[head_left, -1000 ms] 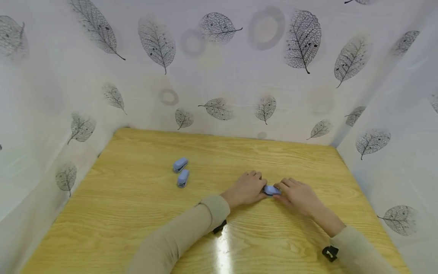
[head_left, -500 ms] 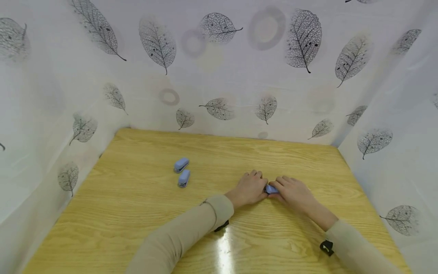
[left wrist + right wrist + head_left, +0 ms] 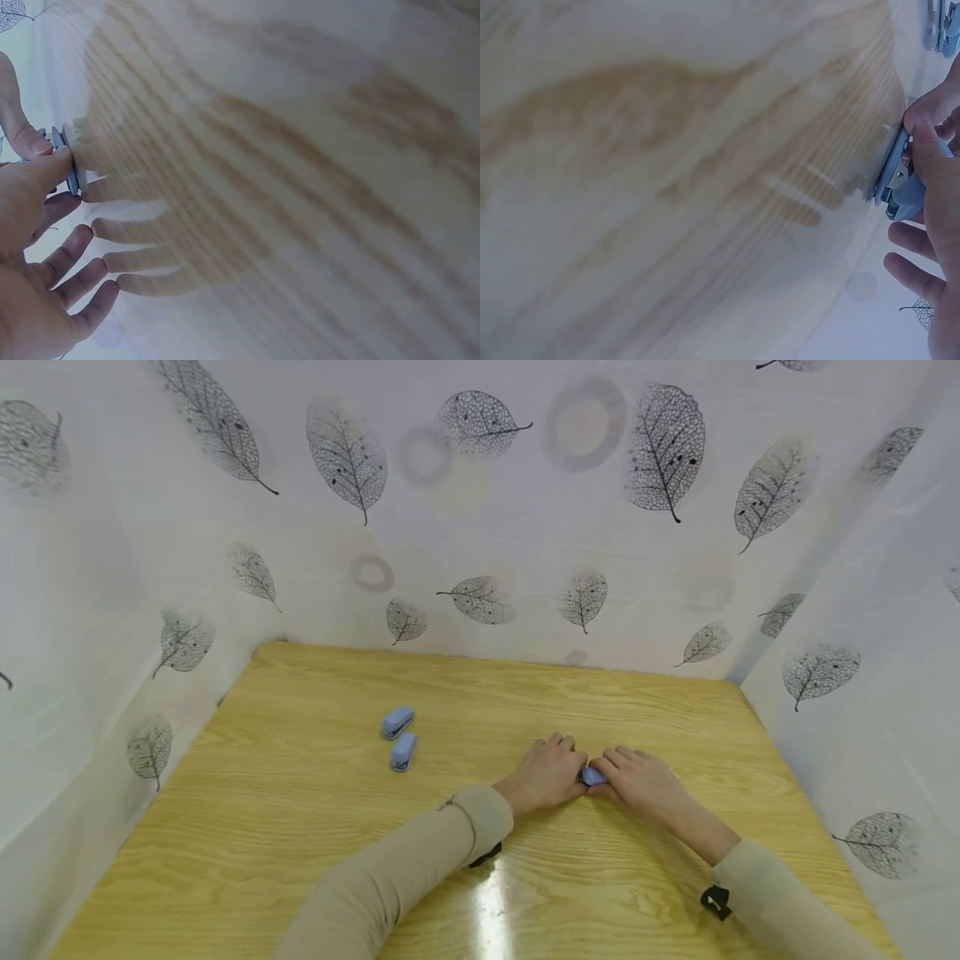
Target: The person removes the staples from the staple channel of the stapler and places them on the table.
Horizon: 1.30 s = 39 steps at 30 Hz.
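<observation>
I see my left hand (image 3: 546, 770) and right hand (image 3: 643, 781) both pinching one stapler (image 3: 593, 776) near the table's (image 3: 300, 827) right half. Two more staplers (image 3: 398, 737) lie well apart toward the left edge, nothing between.

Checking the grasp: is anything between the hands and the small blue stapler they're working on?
No. Both the left hand and right hand already pinch the blue stapler directly on the table; the two other staplers lie well aside.

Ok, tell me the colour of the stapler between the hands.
Light blue stapler with a metal base, clearest in the right wrist view.
</observation>
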### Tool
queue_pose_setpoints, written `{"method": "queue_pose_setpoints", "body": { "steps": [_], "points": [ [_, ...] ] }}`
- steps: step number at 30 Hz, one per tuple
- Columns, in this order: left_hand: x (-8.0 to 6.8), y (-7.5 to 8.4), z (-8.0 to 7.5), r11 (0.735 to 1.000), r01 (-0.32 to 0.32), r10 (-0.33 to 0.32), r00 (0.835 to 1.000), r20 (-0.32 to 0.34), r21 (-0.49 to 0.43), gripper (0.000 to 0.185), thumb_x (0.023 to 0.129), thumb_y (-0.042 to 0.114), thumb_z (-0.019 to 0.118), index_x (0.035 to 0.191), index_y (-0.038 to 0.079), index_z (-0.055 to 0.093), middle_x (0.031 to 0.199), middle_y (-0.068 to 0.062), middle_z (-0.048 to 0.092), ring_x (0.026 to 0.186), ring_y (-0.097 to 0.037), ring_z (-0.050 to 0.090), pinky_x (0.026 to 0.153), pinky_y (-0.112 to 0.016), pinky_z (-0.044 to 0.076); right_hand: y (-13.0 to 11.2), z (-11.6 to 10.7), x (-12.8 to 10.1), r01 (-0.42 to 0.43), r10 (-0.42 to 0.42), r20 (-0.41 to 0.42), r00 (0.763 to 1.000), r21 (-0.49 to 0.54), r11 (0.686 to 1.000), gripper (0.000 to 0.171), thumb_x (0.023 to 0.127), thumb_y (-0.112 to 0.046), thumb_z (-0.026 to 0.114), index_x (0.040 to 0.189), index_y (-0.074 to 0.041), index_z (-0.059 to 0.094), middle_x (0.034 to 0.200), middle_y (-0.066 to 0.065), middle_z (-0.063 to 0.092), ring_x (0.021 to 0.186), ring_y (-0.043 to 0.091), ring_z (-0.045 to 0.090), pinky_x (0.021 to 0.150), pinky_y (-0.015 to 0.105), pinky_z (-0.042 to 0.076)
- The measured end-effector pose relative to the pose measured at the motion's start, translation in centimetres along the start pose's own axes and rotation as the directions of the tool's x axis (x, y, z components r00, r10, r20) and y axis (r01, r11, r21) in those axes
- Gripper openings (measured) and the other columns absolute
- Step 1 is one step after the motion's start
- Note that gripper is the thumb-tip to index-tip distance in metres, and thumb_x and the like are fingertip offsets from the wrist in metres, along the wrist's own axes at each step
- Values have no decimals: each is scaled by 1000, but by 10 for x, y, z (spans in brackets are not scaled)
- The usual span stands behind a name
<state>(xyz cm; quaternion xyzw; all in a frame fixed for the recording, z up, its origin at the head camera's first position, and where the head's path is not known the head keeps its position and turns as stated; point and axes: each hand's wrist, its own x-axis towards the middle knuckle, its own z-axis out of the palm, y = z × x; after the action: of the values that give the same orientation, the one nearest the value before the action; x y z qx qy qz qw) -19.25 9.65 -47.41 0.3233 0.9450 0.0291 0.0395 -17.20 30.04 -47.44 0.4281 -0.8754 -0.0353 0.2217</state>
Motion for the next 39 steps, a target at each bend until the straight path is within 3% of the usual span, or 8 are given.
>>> {"method": "queue_pose_setpoints", "body": {
  "steps": [6, 13, 21, 31, 39],
  "points": [
    [0, 1, -1, 1000, 1, -1, 1000, 3, -2, 34, 100, 58, 64, 117, 29, 70, 120, 4, 65, 111, -14, 59, 99, -37, 55, 3, 3, -2, 10, -10, -4, 1000, 8, 1000, 33, 95, -41, 73, 109, -12, 68, 94, 2, 67, 83, 17, 64, 69, 34, 58],
    [-1, 1, 0, 1000, 5, -6, 1000, 17, 16, 33, 100, 61, 62, 110, 31, 69, 121, 6, 64, 114, -13, 59, 104, -38, 55, 6, 0, -7, -46, 48, -18, 999, 78, 996, 35, 97, -38, 74, 110, -6, 65, 92, 3, 69, 79, 16, 64, 66, 32, 56],
    [0, 4, -1, 1000, -4, 4, 999, 36, 19, 31, 100, 61, 61, 111, 32, 68, 121, 7, 64, 114, -13, 59, 104, -38, 54, 9, -5, -9, -65, 63, 29, 998, 45, 997, 39, 87, -34, 84, 110, -7, 66, 95, 3, 69, 84, 17, 66, 69, 34, 57],
    [1, 6, 0, 998, -2, -1, 999, 47, 63, 33, 101, 61, 59, 120, 34, 65, 126, 5, 62, 118, -13, 58, 103, -36, 54, 23, -21, -17, -108, 108, 48, 993, -4, 994, 44, 96, -51, 69, 108, -9, 64, 93, 3, 69, 81, 19, 66, 67, 37, 58],
    [2, 7, 1, 999, -4, 2, 999, 38, 54, 29, 102, 62, 59, 113, 35, 62, 123, 5, 61, 110, -13, 55, 99, -37, 53, 36, -24, -24, -138, 140, 66, 988, -44, 990, 42, 94, -46, 73, 112, -8, 68, 99, 7, 71, 86, 25, 68, 71, 41, 59]
  ]
}}
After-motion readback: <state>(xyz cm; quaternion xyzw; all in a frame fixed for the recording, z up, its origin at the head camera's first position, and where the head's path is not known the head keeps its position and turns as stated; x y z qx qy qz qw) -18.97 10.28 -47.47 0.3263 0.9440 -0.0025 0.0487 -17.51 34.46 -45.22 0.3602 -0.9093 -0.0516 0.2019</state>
